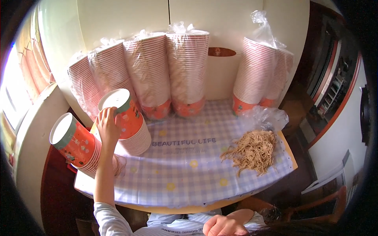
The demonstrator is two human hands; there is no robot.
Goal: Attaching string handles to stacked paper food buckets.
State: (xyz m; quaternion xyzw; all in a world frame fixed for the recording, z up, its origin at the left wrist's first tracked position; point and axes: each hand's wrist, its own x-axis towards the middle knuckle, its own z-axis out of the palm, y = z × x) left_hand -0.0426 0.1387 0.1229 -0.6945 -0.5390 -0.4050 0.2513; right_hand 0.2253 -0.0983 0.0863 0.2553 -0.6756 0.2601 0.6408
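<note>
The stack of red, green-banded paper buckets [132, 125] stands upright on the lilac-checked table [197, 181], just right of the nearer left hand [107, 126], fingers over its top edge, grip unclear, the curled right hand [223, 226] well apart.

We log 2 cup stacks [136, 126] at table [197, 177] left, 6 bagged stacks [187, 70] along its back. We mark string pile [255, 152] right.

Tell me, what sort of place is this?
It's probably a room in someone's home, with some work going on: there's a curtain by a bright window, a checked tablecloth, and stacks of big paper tubs.
</note>
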